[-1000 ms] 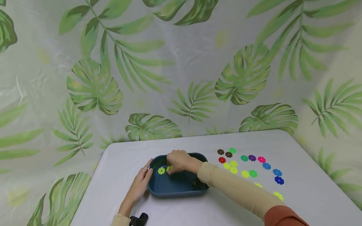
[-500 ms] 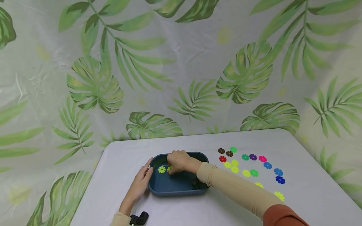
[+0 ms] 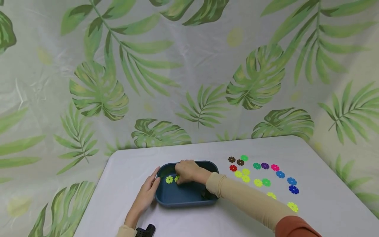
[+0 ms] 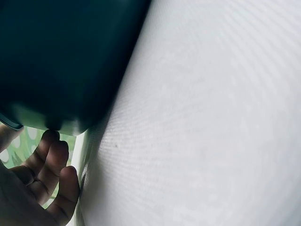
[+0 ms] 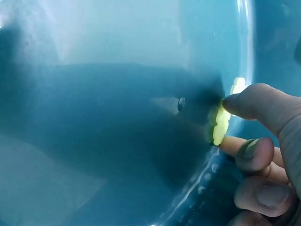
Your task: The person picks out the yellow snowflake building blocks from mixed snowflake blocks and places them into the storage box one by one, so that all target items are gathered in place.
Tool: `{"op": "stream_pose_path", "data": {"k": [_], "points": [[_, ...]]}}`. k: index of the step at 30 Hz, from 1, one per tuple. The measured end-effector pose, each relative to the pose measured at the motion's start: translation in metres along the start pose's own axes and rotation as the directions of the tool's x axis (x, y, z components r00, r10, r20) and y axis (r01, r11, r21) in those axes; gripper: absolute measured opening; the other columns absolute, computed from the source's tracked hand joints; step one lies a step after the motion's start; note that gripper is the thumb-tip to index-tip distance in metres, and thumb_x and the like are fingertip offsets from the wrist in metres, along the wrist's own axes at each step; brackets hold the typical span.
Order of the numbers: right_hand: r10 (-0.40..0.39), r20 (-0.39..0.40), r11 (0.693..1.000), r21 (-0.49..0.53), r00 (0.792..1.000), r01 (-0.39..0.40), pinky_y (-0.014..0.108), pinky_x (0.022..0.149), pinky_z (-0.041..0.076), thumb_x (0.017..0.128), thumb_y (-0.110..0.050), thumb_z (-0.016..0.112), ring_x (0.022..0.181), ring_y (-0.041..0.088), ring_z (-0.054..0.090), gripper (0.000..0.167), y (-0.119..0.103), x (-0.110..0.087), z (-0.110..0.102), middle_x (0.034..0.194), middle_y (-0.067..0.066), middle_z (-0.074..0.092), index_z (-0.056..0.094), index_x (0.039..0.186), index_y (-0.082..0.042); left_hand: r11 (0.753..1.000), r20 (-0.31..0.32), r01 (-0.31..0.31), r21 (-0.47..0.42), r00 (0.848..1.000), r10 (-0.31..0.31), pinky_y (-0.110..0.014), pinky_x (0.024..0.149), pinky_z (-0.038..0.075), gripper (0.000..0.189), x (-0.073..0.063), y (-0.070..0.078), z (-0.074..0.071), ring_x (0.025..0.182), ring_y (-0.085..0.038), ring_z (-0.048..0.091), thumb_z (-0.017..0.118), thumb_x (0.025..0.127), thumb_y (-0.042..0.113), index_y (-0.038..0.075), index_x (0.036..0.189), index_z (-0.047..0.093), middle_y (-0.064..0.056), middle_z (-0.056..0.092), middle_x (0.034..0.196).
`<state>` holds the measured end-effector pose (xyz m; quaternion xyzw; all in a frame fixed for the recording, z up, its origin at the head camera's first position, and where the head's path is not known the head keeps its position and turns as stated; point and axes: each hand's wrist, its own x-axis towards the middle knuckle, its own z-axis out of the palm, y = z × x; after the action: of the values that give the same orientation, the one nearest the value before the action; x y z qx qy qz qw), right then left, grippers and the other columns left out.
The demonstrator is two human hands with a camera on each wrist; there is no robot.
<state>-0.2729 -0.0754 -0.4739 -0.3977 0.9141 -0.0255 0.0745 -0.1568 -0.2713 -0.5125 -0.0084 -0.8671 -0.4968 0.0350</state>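
A dark blue rectangular tray (image 3: 186, 204) sits on the table. My left hand (image 3: 147, 187) holds its left end, thumb at the rim; in the left wrist view the curled fingers (image 4: 68, 188) reach the outer wall. Inside the tray, my right hand (image 3: 189, 171) pinches a yellow flower-shaped plastic disc (image 5: 221, 126) between thumb and index finger, near the tray's floor edge. Another yellow disc (image 3: 169, 179) lies left of it in the tray, partly hidden behind the thumb in the right wrist view. The right hand's remaining fingers are curled loosely.
Right of the tray, several flower-shaped discs are scattered on the white table (image 3: 237, 217): brown (image 3: 232, 159), red (image 3: 233, 168), yellow (image 3: 258, 182), green (image 3: 266, 182), purple (image 3: 265, 166), pink (image 3: 275, 167) and blue (image 3: 293, 189). A leaf-patterned curtain (image 3: 204, 65) hangs behind.
Both hands and the tray stay where they were. Only a slight shift of the head view shows.
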Motion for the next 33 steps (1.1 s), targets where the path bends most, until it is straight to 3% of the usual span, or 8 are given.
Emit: {"op": "stream_pose_path", "data": {"k": [5, 12, 18, 20, 25, 33], "points": [[-0.012, -0.030, 1.000, -0.004, 0.999, 0.012, 0.032, 0.057, 0.048, 0.082, -0.040, 0.085, 0.063, 0.010, 0.054, 0.023, 0.000, -0.003, 0.002, 0.070, -0.010, 0.060, 0.072, 0.076, -0.021, 1.000, -0.004, -0.006, -0.013, 1.000, 0.006, -0.045, 0.093, 0.041, 0.050, -0.001, 0.001, 0.001, 0.106, -0.023, 0.050, 0.045, 0.110, 0.034, 0.025, 0.159, 0.036, -0.010, 0.048, 0.148], [-0.015, -0.041, 1.000, 0.008, 0.999, 0.015, 0.030, 0.052, 0.042, 0.083, -0.041, 0.083, 0.058, 0.010, 0.050, 0.027, 0.003, -0.008, 0.002, 0.064, -0.009, 0.056, 0.069, 0.071, -0.021, 1.000, -0.001, 0.001, -0.005, 1.000, -0.001, -0.040, 0.083, 0.042, 0.050, 0.000, -0.001, 0.004, 0.094, -0.021, 0.050, 0.045, 0.110, 0.033, 0.023, 0.159, 0.036, -0.011, 0.055, 0.123], [-0.030, -0.139, 0.998, 0.047, 0.990, 0.037, 0.030, 0.057, 0.050, 0.086, -0.040, 0.081, 0.066, 0.010, 0.060, 0.022, 0.011, -0.024, -0.019, 0.082, -0.006, 0.070, 0.080, 0.093, -0.019, 1.000, -0.002, -0.001, -0.001, 1.000, 0.001, -0.038, 0.080, 0.043, 0.051, 0.000, -0.004, 0.002, 0.092, -0.021, 0.050, 0.044, 0.110, 0.036, 0.023, 0.159, 0.035, -0.011, 0.054, 0.115], [-0.030, -0.183, 0.996, 0.078, 0.983, 0.045, 0.030, 0.060, 0.052, 0.089, -0.037, 0.079, 0.069, 0.010, 0.062, 0.022, 0.019, -0.033, -0.029, 0.087, -0.005, 0.073, 0.081, 0.100, -0.019, 1.000, -0.005, 0.004, -0.002, 1.000, -0.004, -0.037, 0.078, 0.043, 0.051, 0.000, -0.004, 0.003, 0.090, -0.021, 0.050, 0.044, 0.110, 0.036, 0.025, 0.159, 0.035, -0.010, 0.054, 0.113], [0.014, -0.265, 0.983, 0.179, 0.964, 0.035, 0.029, 0.053, 0.047, 0.093, -0.032, 0.075, 0.059, 0.007, 0.055, 0.018, 0.048, -0.065, -0.048, 0.073, -0.009, 0.066, 0.080, 0.104, -0.019, 1.000, 0.004, 0.022, -0.019, 1.000, -0.022, -0.035, 0.072, 0.044, 0.051, 0.000, -0.003, 0.004, 0.083, -0.021, 0.050, 0.046, 0.110, 0.034, 0.028, 0.159, 0.035, -0.012, 0.053, 0.107], [0.172, -0.357, 0.930, 0.366, 0.918, -0.032, 0.027, 0.056, 0.044, 0.093, -0.023, 0.074, 0.059, 0.006, 0.051, 0.012, 0.110, -0.139, -0.046, 0.071, -0.012, 0.061, 0.079, 0.100, -0.015, 1.000, 0.025, 0.024, -0.007, 0.999, -0.024, -0.041, 0.082, 0.043, 0.054, -0.003, 0.003, 0.003, 0.097, -0.021, 0.050, 0.044, 0.110, 0.038, 0.022, 0.160, 0.033, -0.014, 0.053, 0.133]]}}
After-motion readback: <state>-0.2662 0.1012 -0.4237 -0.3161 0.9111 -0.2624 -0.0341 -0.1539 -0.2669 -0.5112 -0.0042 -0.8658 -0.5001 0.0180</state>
